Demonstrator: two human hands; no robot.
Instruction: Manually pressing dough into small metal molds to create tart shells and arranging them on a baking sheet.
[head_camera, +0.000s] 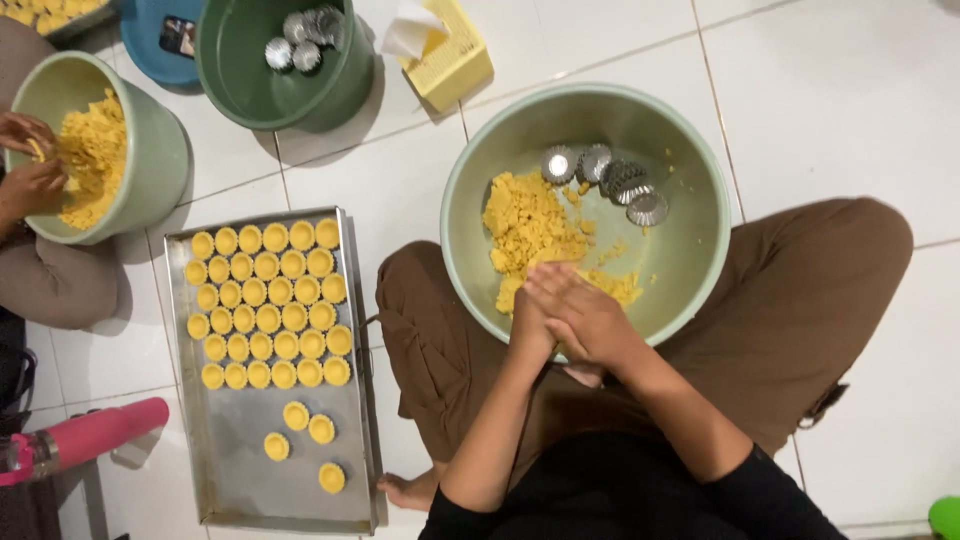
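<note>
White floor tiles fill the head view, on which a person is seated cross-legged in brown trousers with a large pale green bowl set between the knees. Yellow crumbly dough is heaped at the nine o'clock side of that bowl, and a few fluted metal tart moulds lie at its twelve o'clock. Both hands are pressed together over the bowl's six o'clock rim: the left hand is cupped under the right hand, fingers curled close, and whatever is pressed between them cannot be told, though dough is likely. The dough is judged soft, light and crumbly, best scooped in a small pinch from the heap's edge; the thin moulds are probably easily bent and best taken by their rims. At nine o'clock of the person a steel baking tray carries rows of filled yellow tart shells, lying close beside the knee. At ten o'clock another person's hands are worked into a second green bowl of dough. A dark green bowl of moulds, a blue basin, a yellow tissue box and a pink bottle are also seen.
</note>
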